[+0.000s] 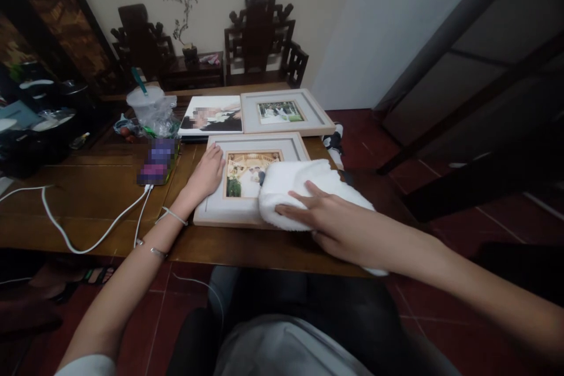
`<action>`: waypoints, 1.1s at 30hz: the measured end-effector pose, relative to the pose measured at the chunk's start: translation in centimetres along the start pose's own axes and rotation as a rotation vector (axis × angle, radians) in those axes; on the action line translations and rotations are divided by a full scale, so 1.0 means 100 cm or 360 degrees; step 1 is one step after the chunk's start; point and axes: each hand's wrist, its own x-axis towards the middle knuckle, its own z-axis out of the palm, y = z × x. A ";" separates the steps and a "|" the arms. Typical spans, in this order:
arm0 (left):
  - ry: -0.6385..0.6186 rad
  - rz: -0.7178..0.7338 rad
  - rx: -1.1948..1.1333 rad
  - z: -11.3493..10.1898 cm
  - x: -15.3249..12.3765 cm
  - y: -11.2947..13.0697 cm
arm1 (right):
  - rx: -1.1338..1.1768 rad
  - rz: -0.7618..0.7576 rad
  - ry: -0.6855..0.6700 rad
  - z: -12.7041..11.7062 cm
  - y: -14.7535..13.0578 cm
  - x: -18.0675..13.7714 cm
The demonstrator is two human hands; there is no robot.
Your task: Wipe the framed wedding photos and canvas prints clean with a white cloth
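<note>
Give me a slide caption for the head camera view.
Left hand rests on a framed photo; right hand lies on a white cloth covering its lower-right part.

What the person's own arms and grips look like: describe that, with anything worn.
Two bare human arms. The ungloved, slender-fingered left grip has a thin, pale bracelet at its wrist, then a silver-coloured, metallic-looking band on the forearm; a whitish fabric sleeve shows further up. The ungloved, slender-fingered right grip shows no jewellery, and no sleeve is visible on that arm.
</note>
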 end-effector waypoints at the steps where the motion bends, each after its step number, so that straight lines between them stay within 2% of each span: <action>1: -0.0016 -0.0007 0.0005 -0.001 0.000 0.001 | -0.0002 0.0057 0.0005 0.004 0.001 0.002; 5: -0.0045 -0.0011 0.0007 -0.002 -0.001 0.002 | -0.0024 0.0260 0.0070 0.021 0.021 0.028; 10: -0.0072 -0.0008 0.0012 -0.005 0.000 0.003 | -0.0116 0.0456 0.0345 0.031 0.071 0.078; 13: -0.0090 -0.0007 0.0017 -0.006 0.000 0.004 | -0.0205 0.0394 0.0353 0.033 0.097 0.101; 16: -0.0070 -0.0023 0.0002 -0.005 0.000 0.004 | -0.0295 0.0283 0.0228 0.036 0.103 0.107; 21: -0.0008 0.0007 -0.0049 0.001 0.000 -0.001 | -0.0237 0.0182 -0.0017 0.030 0.073 0.082; 27: 0.0040 0.0021 -0.0056 0.003 0.000 -0.003 | 0.0191 0.0103 -0.0349 -0.016 0.016 0.029; 30: 0.0029 0.0014 -0.0047 0.003 0.001 -0.003 | 0.0312 0.0063 -0.0393 -0.030 -0.006 0.011; 33: 0.0026 0.0022 -0.0044 0.003 0.001 -0.003 | 0.0312 0.0001 -0.0346 -0.025 -0.016 0.009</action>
